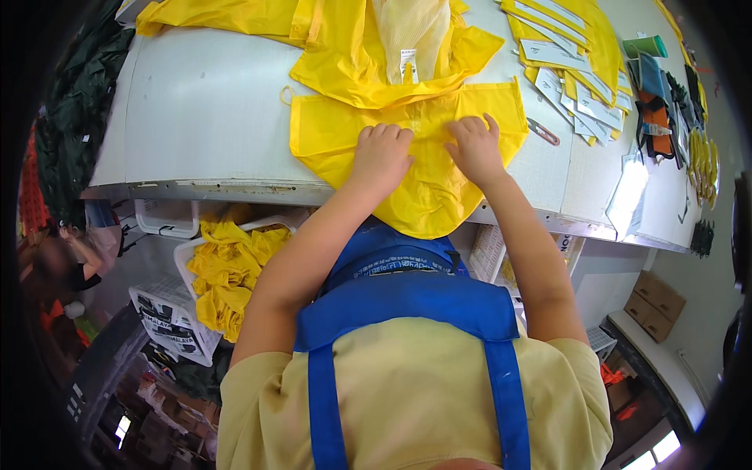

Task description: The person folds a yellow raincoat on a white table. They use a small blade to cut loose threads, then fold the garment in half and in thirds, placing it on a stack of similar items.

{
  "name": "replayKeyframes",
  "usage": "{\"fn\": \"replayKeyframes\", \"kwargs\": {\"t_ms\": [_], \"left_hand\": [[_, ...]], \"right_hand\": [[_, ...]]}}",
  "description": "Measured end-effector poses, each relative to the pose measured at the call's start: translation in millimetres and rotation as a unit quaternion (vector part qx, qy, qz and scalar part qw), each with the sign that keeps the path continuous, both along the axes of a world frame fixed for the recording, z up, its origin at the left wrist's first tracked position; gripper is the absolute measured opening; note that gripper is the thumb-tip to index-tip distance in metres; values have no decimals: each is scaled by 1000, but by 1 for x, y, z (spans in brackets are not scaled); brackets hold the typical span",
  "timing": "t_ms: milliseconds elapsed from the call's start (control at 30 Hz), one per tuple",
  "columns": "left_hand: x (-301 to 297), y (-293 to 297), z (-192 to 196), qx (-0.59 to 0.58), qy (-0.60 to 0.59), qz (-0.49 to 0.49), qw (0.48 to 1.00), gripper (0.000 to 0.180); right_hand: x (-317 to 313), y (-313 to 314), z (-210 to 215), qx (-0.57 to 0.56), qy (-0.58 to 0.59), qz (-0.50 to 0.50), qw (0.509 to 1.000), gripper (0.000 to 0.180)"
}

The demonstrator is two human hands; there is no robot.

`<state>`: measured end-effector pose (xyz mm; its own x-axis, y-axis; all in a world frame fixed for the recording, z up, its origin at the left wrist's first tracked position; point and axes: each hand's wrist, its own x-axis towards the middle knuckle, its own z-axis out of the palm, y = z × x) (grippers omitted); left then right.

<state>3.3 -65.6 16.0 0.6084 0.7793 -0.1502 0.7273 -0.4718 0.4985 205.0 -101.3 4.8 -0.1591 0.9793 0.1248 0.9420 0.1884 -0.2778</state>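
A yellow rain jacket (439,200) with pale mesh lining and a white label lies spread over the white worktable, its lower part hanging over the front edge towards me. My left hand (381,157) rests on the jacket's near part, left of its middle, fingers bent and pressed together on the cloth. A short way to the right, my right hand (475,149) is on the same layer, fingers curled into the fabric and the little finger raised. Wrinkles run through the cloth between both hands. The fingertips are partly hidden.
Small thread snips (544,131) lie right of the jacket. Yellow packs with white cards (576,90) are piled at the back right, near a green roll (645,47). Below the worktable (196,117), a white basket holds crumpled yellow cloth (235,274). Dark green garments (82,110) hang at left.
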Motion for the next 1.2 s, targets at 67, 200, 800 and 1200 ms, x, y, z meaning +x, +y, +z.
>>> {"fn": "replayKeyframes", "kwargs": {"t_ms": [67,200,800,1200], "left_hand": [[0,-12,9,72,-104,7,992,39],[-1,-73,35,-398,-325,39,857,23],[25,-68,3,-505,-544,345,575,16],[25,-72,8,-482,-562,338,582,17]], "right_hand": [[14,1,3,-4,60,65,996,20],[4,-28,16,95,122,69,986,16],[-9,-34,45,-145,366,21,919,20],[178,-25,-21,-109,-63,-286,950,25]]}}
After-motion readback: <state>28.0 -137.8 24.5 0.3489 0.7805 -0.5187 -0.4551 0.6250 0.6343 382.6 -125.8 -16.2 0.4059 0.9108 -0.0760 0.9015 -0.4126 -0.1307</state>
